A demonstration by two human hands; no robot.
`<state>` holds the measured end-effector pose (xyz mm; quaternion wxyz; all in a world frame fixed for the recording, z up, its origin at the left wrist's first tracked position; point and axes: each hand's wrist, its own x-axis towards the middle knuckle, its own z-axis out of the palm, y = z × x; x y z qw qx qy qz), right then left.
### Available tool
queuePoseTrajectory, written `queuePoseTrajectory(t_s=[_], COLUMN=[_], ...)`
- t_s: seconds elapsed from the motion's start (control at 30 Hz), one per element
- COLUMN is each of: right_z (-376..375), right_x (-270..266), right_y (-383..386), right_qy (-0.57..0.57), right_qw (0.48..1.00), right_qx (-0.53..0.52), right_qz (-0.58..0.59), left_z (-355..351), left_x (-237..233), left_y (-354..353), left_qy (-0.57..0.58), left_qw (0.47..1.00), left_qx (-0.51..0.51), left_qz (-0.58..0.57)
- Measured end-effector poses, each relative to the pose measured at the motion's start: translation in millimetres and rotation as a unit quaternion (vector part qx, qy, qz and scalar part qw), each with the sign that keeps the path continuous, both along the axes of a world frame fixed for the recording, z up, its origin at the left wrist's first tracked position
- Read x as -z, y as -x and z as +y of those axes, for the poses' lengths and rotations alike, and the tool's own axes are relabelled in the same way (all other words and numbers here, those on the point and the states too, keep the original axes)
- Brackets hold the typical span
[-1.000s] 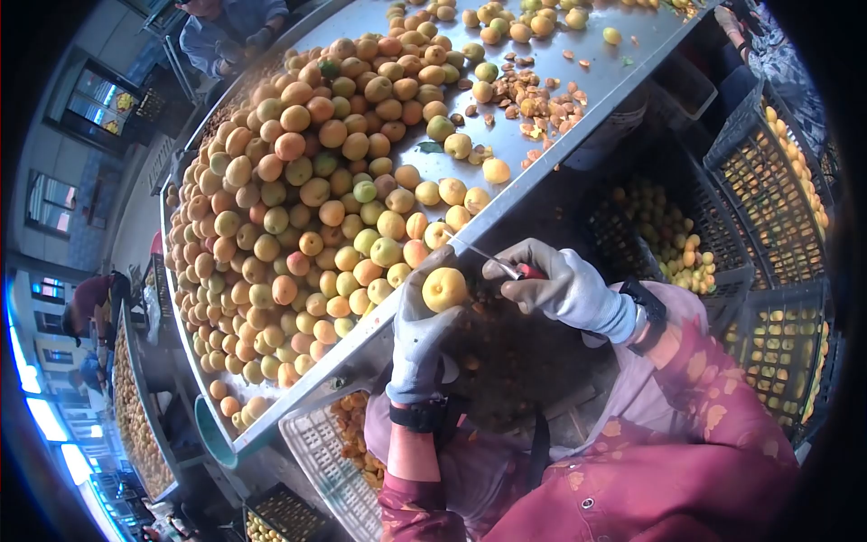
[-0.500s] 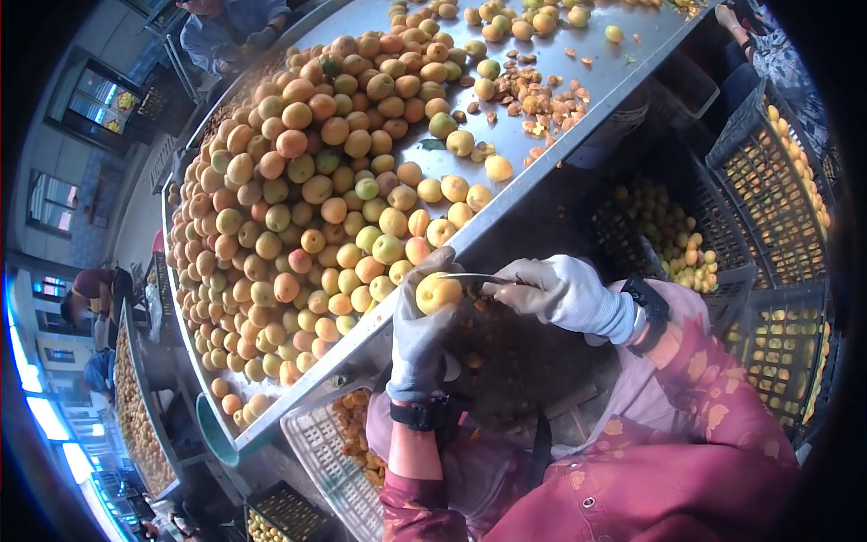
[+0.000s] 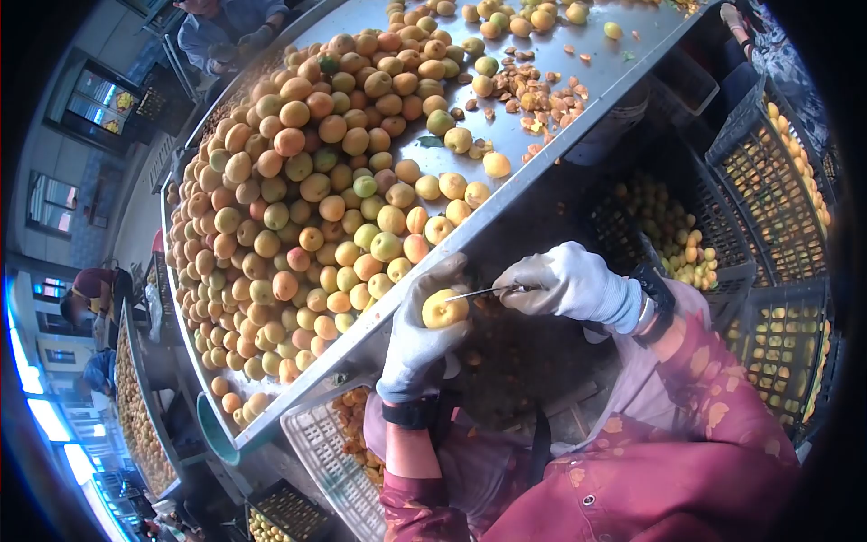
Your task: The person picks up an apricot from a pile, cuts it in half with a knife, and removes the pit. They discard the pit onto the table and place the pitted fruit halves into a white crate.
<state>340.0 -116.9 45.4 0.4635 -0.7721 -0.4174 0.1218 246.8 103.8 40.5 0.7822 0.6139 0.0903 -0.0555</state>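
L hand (image 3: 414, 341) gripping apricot (image 3: 445, 310); R hand (image 3: 567, 287) clamped on knife (image 3: 477, 293), blade touching fruit. Hands apart, nr metal table (image 3: 655, 32) w/ apricot pile (image 3: 293, 190).

Your right hand (image 3: 562, 285) partly hides the thin tool (image 3: 474, 294), your left hand (image 3: 414, 341) partly covers the yellow fruit (image 3: 444, 309), and the top edge crops a co-worker (image 3: 209, 38).

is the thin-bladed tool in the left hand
No, the right hand holds the thin-bladed tool, while the left hand holds a yellow fruit.
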Motion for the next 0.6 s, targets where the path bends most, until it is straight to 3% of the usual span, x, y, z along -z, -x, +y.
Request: queuePoseTrajectory(t_s=[0.07, 0.4, 0.5, 0.57, 0.6], right_z=[-1, -1, -1, -1, -2], right_x=[-3, -4, -8, -8, -8], right_y=[0, 1, 4, 5, 6], right_qy=[-0.002, 0.036, 0.069, 0.076, 0.083], right_qw=[1.000, 0.999, 0.998, 0.997, 0.996], right_qx=[-0.003, -0.003, -0.015, -0.014, -0.014], right_qz=[0.001, -0.017, 0.006, 0.009, 0.012], left_z=[1, 1, -2, -2, -3], left_x=[-2, -4, 0, -4, -4], left_y=[1, 4, 4, 2, 1], left_qy=[0.052, 0.036, 0.006, -0.109, -0.109], left_qw=[0.999, 0.999, 1.000, 0.994, 0.994], left_qx=[-0.007, 0.003, 0.001, 0.016, 0.016], left_qz=[0.006, -0.020, -0.020, -0.002, -0.002])
